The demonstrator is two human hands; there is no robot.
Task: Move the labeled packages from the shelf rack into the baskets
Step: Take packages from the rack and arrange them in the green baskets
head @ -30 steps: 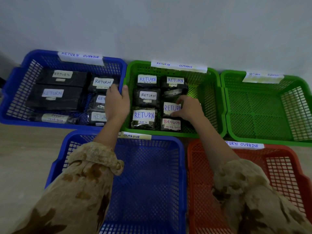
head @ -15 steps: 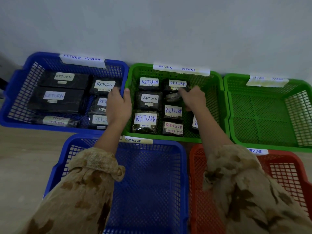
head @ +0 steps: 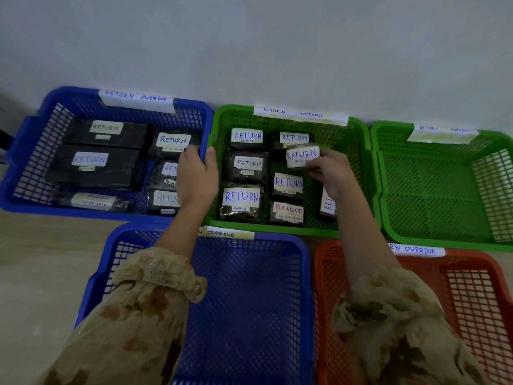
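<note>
My right hand (head: 331,170) pinches a small dark package with a white RETURN label (head: 302,157), lifted above the other packages in the middle green basket (head: 358,168). Several dark RETURN packages lie in that basket, such as a large one (head: 241,201) at the front left. My left hand (head: 195,179) grips the right rim of the far blue basket (head: 25,151), which holds several black RETURN packages (head: 94,165).
An empty green basket (head: 444,190) stands at the far right. A near blue basket (head: 249,301) and a red basket (head: 472,301) lie under my arms, both empty. A pale wall rises behind the baskets; bare floor lies at the left.
My right hand went from the front of the green basket toward its back, took hold of a small labelled package and lifted it. My left hand stayed on the blue basket's rim.
</note>
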